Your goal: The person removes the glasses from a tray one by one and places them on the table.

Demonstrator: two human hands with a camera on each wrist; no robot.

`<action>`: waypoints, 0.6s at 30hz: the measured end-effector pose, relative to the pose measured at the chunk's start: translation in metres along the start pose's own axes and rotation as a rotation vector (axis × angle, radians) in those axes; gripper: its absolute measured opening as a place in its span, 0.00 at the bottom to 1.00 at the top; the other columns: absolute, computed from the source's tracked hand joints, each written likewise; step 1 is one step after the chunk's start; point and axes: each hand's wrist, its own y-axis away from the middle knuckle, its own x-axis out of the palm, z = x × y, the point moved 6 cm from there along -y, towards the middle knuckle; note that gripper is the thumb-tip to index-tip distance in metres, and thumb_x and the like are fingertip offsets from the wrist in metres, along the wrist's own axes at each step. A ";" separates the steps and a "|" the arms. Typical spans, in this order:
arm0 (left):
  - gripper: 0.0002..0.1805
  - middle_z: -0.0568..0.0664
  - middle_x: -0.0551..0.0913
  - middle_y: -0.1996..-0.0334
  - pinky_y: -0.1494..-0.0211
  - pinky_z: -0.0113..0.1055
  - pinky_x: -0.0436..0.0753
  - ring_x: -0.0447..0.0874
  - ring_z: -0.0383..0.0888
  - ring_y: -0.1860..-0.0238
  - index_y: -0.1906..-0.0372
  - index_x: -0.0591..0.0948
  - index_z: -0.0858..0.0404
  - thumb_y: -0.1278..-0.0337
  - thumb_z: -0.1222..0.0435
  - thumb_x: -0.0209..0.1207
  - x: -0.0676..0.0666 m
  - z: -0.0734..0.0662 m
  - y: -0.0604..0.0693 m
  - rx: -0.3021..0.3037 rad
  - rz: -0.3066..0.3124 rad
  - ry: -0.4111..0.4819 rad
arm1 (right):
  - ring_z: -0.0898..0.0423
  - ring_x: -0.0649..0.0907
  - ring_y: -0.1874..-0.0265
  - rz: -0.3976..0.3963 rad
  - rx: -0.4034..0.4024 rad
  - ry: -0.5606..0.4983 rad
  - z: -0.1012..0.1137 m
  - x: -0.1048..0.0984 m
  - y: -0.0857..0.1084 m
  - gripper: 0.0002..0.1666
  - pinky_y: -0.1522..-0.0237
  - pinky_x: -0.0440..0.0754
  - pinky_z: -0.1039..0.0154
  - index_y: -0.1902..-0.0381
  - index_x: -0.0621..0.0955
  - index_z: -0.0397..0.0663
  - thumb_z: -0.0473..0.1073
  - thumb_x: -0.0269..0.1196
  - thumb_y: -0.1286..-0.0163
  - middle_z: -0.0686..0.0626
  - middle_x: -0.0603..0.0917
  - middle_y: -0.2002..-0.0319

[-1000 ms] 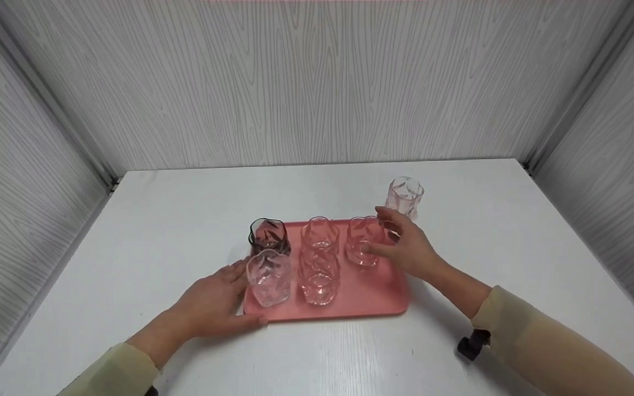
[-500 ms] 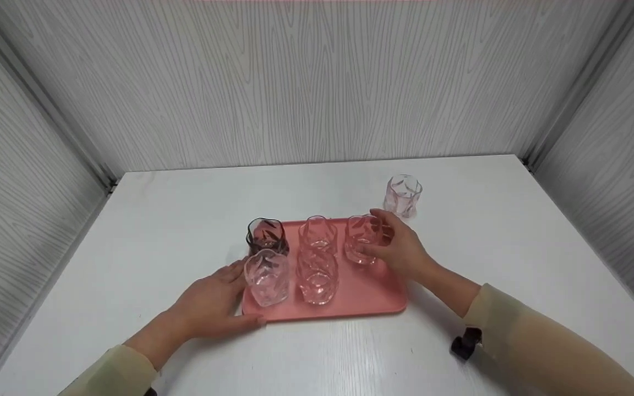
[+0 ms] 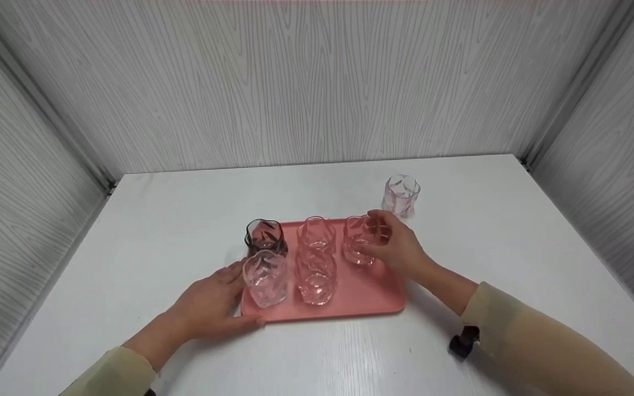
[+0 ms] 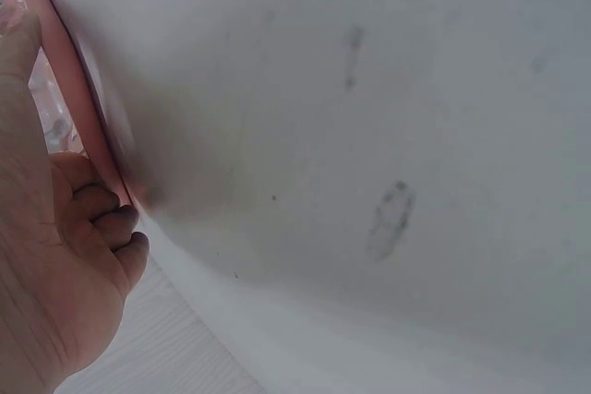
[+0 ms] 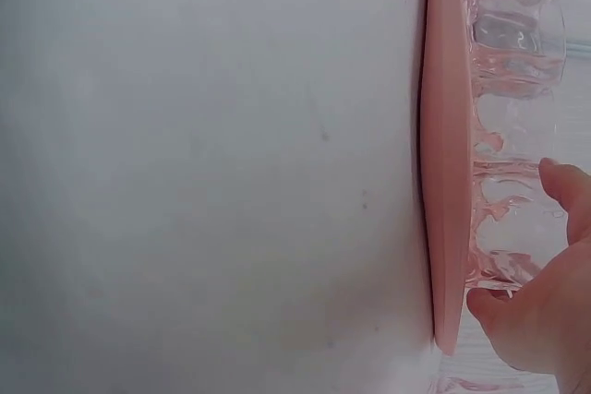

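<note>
A white table [image 3: 317, 357] carries everything, its top marked by small grey smudges [image 4: 392, 219]. Directly on it, around the middle, lies a pink tray [image 3: 369, 297]; a faintly pink glass [image 3: 401, 197] stands upright just beyond the tray's far edge, toward the right. The tray bears 5 glasses: 3 along its far side, with a smoky glass [image 3: 266, 236] at left and a clear glass [image 3: 356, 239] at right, and 2 nearer, at left and middle.

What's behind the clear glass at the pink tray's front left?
A dark glass; its rim and upper sides show. Its base can't be made out behind the clear glass.
</note>
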 end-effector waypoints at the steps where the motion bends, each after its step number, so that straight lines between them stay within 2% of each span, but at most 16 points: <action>1: 0.59 0.64 0.63 0.20 0.28 0.59 0.75 0.65 0.62 0.21 0.17 0.63 0.62 0.39 0.23 0.52 0.000 0.000 0.000 0.001 0.000 0.000 | 0.44 0.80 0.40 0.000 0.000 0.001 0.000 0.000 0.000 0.47 0.34 0.79 0.50 0.26 0.71 0.40 0.39 0.81 0.39 0.41 0.81 0.40; 9: 0.60 0.62 0.64 0.20 0.28 0.60 0.74 0.64 0.62 0.21 0.17 0.63 0.61 0.40 0.22 0.52 -0.001 0.000 -0.002 -0.015 0.008 0.006 | 0.43 0.80 0.40 0.004 -0.002 0.008 0.000 -0.004 0.003 0.47 0.33 0.79 0.48 0.26 0.71 0.39 0.40 0.81 0.38 0.40 0.81 0.39; 13: 0.60 0.62 0.64 0.20 0.29 0.60 0.76 0.64 0.62 0.21 0.16 0.64 0.60 0.41 0.22 0.53 -0.002 0.000 -0.001 -0.016 0.004 0.004 | 0.44 0.81 0.41 0.016 -0.001 0.041 0.003 -0.006 0.006 0.48 0.33 0.78 0.48 0.25 0.71 0.39 0.42 0.81 0.38 0.41 0.80 0.39; 18: 0.60 0.62 0.63 0.19 0.30 0.60 0.77 0.65 0.62 0.22 0.17 0.64 0.60 0.41 0.23 0.53 -0.001 0.000 0.001 -0.013 -0.003 0.003 | 0.45 0.80 0.43 0.028 -0.001 0.029 0.007 -0.010 0.008 0.48 0.35 0.79 0.50 0.26 0.72 0.42 0.42 0.82 0.40 0.42 0.81 0.39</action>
